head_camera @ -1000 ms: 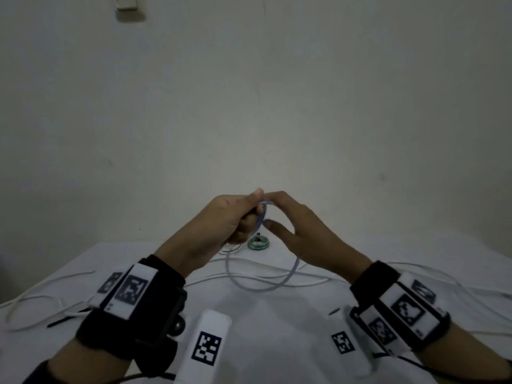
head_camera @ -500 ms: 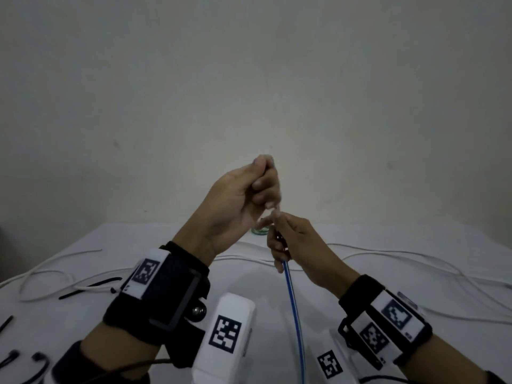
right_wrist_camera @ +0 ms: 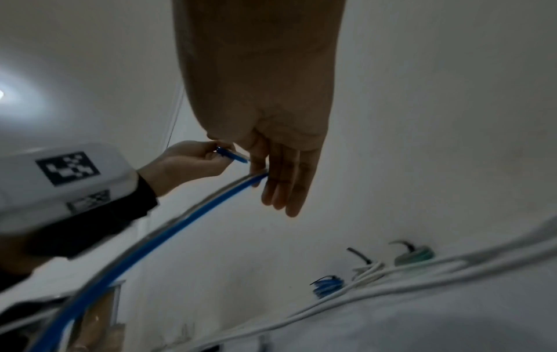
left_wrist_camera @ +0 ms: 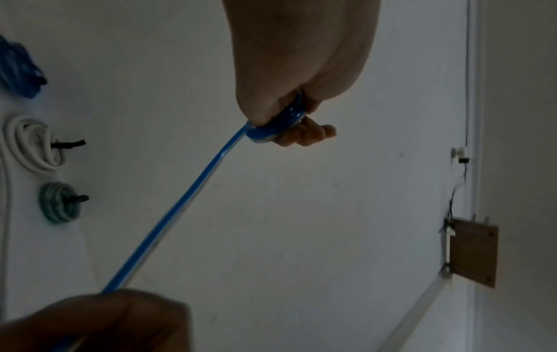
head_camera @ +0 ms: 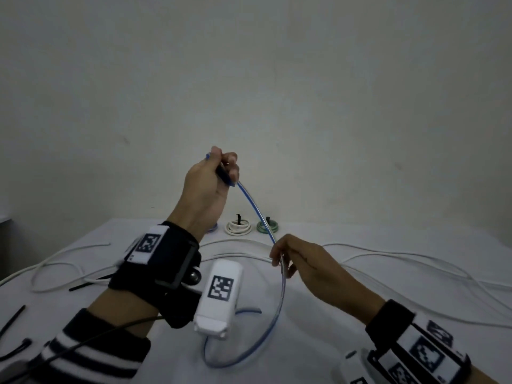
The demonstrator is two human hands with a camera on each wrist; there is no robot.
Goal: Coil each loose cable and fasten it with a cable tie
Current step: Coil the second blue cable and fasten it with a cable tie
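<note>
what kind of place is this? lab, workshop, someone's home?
Probably a plain indoor room set up as a simple work table, not an equipped workshop; I can't say more. A white-covered table stands against a bare pale wall, with loose white cables lying across it and tied coils at the back.
</note>
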